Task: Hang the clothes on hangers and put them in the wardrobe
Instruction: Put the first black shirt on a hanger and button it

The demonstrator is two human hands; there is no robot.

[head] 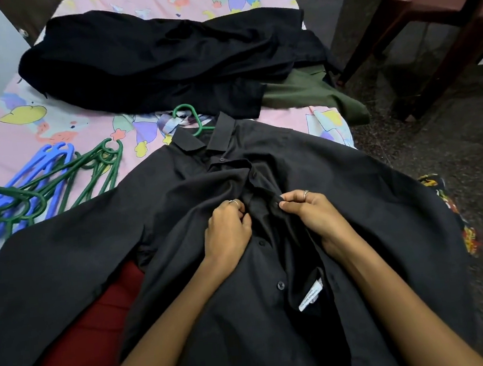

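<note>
Your left hand [229,228] and your right hand [307,210] both rest on the chest of a black long-sleeved button-up shirt [178,219] spread front-up across the near end of the bed, its sleeves thrown out to either side of your grip. Your left fingers are curled and pinch the fabric of one front edge, and your right thumb and fingers pinch the opposite front edge just across a narrow gap, so the two hands hold the placket near each other at mid-chest. Beyond your hands the shirt's collar lies open, and the hook of a green plastic hanger [191,117] sticks out past it, the rest hidden inside the shirt. Below your right wrist a small white care label [311,297] shows inside the open front, and black buttons run down beside your left forearm. Far to the left of your left hand lies a loose heap of green and blue plastic hangers [41,186] on the pink cartoon-printed bedsheet [55,122]. Well beyond the collar sits a pile of black clothes [156,63], with an olive-green garment [311,93] just to its right at the bed's edge. A dark red wooden chair [436,7] stands on the speckled floor, beyond and right of your right hand.
</note>
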